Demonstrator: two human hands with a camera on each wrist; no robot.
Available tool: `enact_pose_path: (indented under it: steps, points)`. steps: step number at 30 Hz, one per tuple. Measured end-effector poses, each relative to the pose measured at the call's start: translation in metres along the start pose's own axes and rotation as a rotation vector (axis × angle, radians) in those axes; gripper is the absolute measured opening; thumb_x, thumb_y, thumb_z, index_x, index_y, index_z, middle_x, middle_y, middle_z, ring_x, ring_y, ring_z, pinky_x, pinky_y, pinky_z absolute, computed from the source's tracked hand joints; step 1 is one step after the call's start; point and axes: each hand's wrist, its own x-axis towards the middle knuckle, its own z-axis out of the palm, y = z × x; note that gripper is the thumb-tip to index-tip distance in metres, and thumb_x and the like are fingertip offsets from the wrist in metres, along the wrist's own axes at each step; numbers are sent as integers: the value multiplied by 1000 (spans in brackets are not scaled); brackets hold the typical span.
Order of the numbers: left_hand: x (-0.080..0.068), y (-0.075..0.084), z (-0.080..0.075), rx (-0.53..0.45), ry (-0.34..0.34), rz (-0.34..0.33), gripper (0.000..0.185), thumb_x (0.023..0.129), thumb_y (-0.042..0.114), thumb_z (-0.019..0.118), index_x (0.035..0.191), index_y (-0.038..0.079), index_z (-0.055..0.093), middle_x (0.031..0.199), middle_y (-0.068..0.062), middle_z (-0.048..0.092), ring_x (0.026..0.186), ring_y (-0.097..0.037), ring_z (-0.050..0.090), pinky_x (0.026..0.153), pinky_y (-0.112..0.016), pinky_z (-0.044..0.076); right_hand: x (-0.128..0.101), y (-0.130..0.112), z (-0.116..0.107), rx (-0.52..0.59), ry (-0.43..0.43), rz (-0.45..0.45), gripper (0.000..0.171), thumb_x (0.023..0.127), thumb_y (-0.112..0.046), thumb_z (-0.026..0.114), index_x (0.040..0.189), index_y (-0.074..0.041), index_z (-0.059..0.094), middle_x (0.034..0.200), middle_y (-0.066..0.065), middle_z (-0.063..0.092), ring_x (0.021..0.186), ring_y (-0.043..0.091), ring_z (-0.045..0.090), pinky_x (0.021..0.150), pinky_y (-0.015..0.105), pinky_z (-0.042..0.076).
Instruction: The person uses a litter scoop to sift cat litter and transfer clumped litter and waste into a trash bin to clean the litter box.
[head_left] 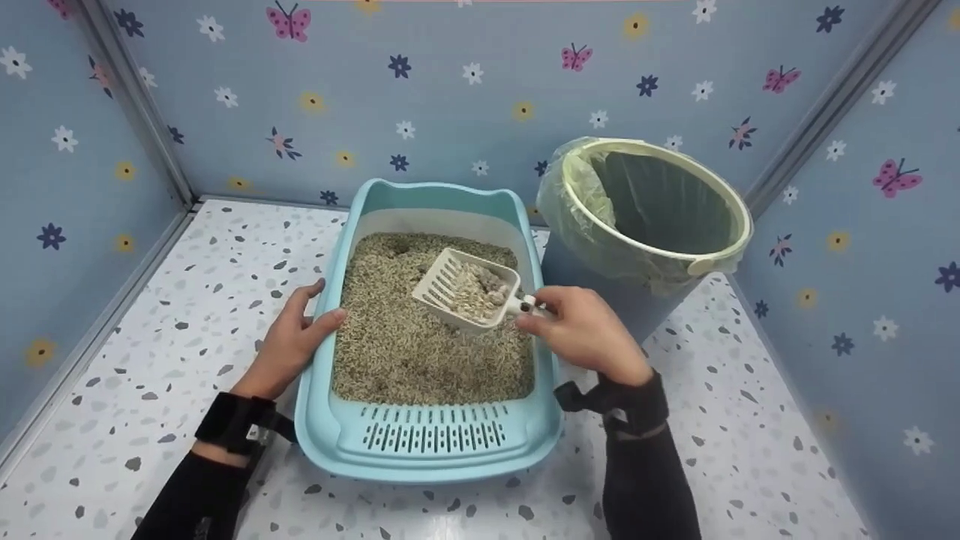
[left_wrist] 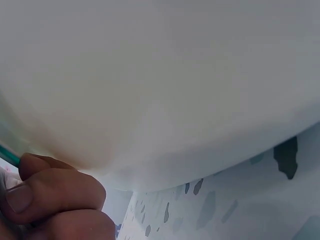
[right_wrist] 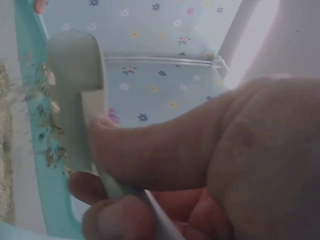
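Observation:
A light blue litter box [head_left: 427,466] holds brown granular litter [head_left: 435,367]. My left hand [head_left: 289,341] grips its left side, thumb over the rim; in the left wrist view the fingers [left_wrist: 60,192] curl beneath the edge, beside the pale outer wall [left_wrist: 165,95]. With my right hand [head_left: 589,330] I hold a white slotted litter scoop [head_left: 437,285] by its handle, above the litter. Pale granules and greyish clumps [head_left: 491,283] lie in it. In the right wrist view, loose granules [right_wrist: 50,135] fall beside the tilted scoop [right_wrist: 75,65].
A blue-grey bin [head_left: 592,296] with a thin yellowish bag [head_left: 577,199] over its rim stands right of the box, close by. Flower-patterned panels [head_left: 450,90] close in the back and both sides. The floor [head_left: 750,450] is white with grey specks.

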Motion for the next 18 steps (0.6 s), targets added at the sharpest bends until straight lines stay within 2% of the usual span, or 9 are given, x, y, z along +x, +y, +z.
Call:
enact_pose_path:
  steps: [3, 8, 13, 18]
  points:
    - [-1, 0, -1, -3, 11, 0, 81, 115, 37, 63, 177, 10, 21, 117, -32, 73, 92, -26, 79, 79, -37, 67, 5, -2, 5, 7, -11, 11, 29, 105, -37, 79, 83, -22, 64, 67, -8, 45, 61, 15, 48, 64, 40, 47]
    - [0, -1, -1, 3, 5, -3, 81, 115, 38, 63, 177, 10, 21, 116, -33, 73, 91, -26, 79, 79, -37, 67, -6, 1, -5, -24, 7, 28, 30, 102, -35, 81, 81, -22, 65, 66, -7, 48, 61, 16, 51, 64, 40, 48]
    - [0, 0, -3, -5, 12, 4, 81, 114, 37, 64, 177, 10, 21, 113, -32, 74, 89, -27, 79, 77, -37, 67, 2, -4, 2, 0, -16, 16, 29, 104, -37, 79, 83, -23, 66, 68, -7, 48, 63, 15, 50, 66, 39, 48]
    - [0, 0, -2, -8, 6, 4, 82, 114, 36, 64, 177, 9, 20, 113, -33, 73, 89, -26, 79, 78, -38, 68, -5, -2, -5, -53, -10, 22, 30, 103, -34, 81, 81, -21, 65, 67, -6, 48, 62, 16, 51, 64, 38, 46]
